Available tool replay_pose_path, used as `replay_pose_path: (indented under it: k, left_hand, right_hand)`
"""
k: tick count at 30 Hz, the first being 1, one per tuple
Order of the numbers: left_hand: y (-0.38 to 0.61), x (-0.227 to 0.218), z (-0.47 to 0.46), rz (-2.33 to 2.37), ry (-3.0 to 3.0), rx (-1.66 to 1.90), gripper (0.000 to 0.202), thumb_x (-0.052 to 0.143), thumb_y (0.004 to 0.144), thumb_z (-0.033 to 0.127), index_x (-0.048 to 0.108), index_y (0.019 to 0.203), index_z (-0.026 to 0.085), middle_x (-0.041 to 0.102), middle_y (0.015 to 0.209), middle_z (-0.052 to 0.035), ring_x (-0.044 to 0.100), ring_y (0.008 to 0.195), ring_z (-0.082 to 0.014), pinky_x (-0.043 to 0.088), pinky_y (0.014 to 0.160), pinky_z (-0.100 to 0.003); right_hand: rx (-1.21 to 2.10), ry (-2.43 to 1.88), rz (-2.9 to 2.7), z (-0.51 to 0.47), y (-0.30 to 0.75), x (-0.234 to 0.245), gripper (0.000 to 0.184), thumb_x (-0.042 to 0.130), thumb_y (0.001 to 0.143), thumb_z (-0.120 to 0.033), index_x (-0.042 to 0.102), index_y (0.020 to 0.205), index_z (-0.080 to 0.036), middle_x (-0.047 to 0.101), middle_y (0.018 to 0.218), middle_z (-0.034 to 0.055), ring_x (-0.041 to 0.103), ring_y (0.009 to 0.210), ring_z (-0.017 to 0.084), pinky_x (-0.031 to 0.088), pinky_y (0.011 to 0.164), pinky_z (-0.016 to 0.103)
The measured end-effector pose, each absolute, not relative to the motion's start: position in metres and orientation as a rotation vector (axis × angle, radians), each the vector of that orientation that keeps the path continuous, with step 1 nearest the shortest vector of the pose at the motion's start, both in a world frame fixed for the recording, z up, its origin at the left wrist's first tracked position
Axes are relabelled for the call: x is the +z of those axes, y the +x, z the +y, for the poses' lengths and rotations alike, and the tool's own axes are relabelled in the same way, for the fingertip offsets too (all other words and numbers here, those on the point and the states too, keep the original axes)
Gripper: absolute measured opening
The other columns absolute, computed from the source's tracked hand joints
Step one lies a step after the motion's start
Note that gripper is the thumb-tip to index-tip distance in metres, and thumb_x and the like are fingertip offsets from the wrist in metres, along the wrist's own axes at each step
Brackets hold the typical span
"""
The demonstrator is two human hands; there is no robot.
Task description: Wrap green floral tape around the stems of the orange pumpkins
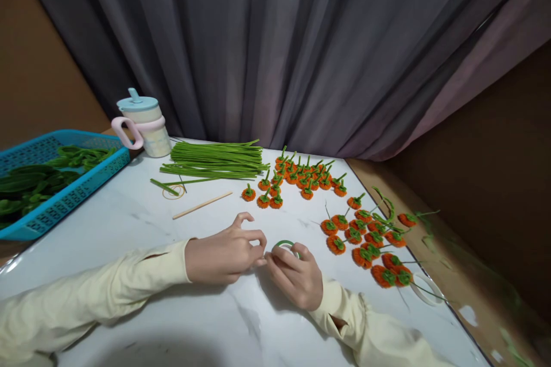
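Note:
Over the middle of the white marbled table, my right hand [299,281] is closed around a roll of green tape [284,242]. My left hand [228,253] meets it at the fingertips, thumb and forefinger pinched together; what lies between them is too small to make out. To the right sit several small orange fuzzy pumpkin shapes [336,244] with green tops and stems. Farther back stands a second cluster of orange pieces [307,192], with green stems pointing up. A bundle of green pipe cleaners [217,155] lies behind my left hand.
At the left is a blue basket [64,198] of green leaf shapes. A lidded cup [155,140] with a pink handle stands at the back. A thin wooden stick [202,205] lies near a rubber band [164,191]. A white ring [426,292] rests by the right edge; curtains [241,46] hang behind.

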State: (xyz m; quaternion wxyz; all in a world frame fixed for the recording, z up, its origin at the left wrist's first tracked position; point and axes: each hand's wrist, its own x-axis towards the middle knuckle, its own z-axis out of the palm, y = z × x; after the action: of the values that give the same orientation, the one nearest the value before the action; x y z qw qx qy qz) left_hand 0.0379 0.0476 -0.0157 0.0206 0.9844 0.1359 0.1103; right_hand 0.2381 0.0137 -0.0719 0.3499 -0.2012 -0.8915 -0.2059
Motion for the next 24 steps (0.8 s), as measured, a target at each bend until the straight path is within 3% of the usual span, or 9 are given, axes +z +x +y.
replay_pose_path:
  k: [3, 7, 14, 20, 24]
  left_hand:
    - [0.0382, -0.0170, 0.0463, 0.461, 3.113, 0.373, 0.015, 0.047, 0.087, 0.009, 0.051, 0.074, 0.016, 0.063, 0.068, -0.0016, 0.055, 0.092, -0.0164, 0.019, 0.098, -0.043]
    - [0.0410, -0.0202, 0.0449, 0.545, 3.237, 0.476, 0.023, 0.048, 0.092, 0.023, 0.052, 0.071, 0.014, 0.062, 0.067, -0.0019, 0.055, 0.086, -0.0173, 0.019, 0.098, -0.045]
    - [0.0424, -0.0199, 0.0452, 0.555, 3.287, 0.549, 0.027, 0.040, 0.088, 0.002, 0.051, 0.068, 0.015, 0.060, 0.062, -0.0036, 0.053, 0.102, -0.0178, 0.024, 0.098, -0.042]
    - [0.0397, -0.0229, 0.0462, 0.475, 3.302, 0.442, 0.023, 0.039, 0.086, 0.003, 0.054, 0.072, 0.014, 0.066, 0.079, -0.0101, 0.054, 0.099, -0.0170, 0.025, 0.098, -0.045]
    - [0.0397, -0.0185, 0.0441, 0.407, 3.347, 0.378, 0.026, 0.040, 0.088, 0.004, 0.054, 0.069, 0.014, 0.063, 0.068, -0.0066, 0.054, 0.094, -0.0176, 0.023, 0.100, -0.046]
  right_hand:
    - [-0.555, -0.488, -2.302, 0.0163, 0.2406, -0.0742, 0.019, 0.045, 0.085, -0.003, 0.062, 0.089, -0.006, 0.066, 0.074, 0.0082, 0.057, 0.091, 0.018, 0.035, 0.071, 0.034]
    - [-0.497, -0.528, -2.277, 0.0195, 0.2393, -0.0735, 0.018, 0.044, 0.086, -0.003, 0.062, 0.090, -0.007, 0.067, 0.073, 0.0070, 0.059, 0.088, 0.017, 0.036, 0.071, 0.033]
    - [-0.370, -0.662, -2.232, 0.0192, 0.2352, -0.0713, 0.014, 0.049, 0.087, -0.006, 0.058, 0.097, -0.010, 0.067, 0.070, 0.0032, 0.062, 0.083, 0.015, 0.036, 0.068, 0.032]
    - [-0.508, -0.552, -2.280, 0.0176, 0.2382, -0.0713, 0.020, 0.041, 0.087, -0.002, 0.060, 0.095, -0.006, 0.069, 0.076, 0.0068, 0.060, 0.092, 0.016, 0.036, 0.069, 0.033]
    - [-0.545, -0.458, -2.334, 0.0165, 0.2386, -0.0708, 0.028, 0.035, 0.088, -0.001, 0.063, 0.085, -0.005, 0.069, 0.083, 0.0103, 0.057, 0.098, 0.018, 0.035, 0.069, 0.034]
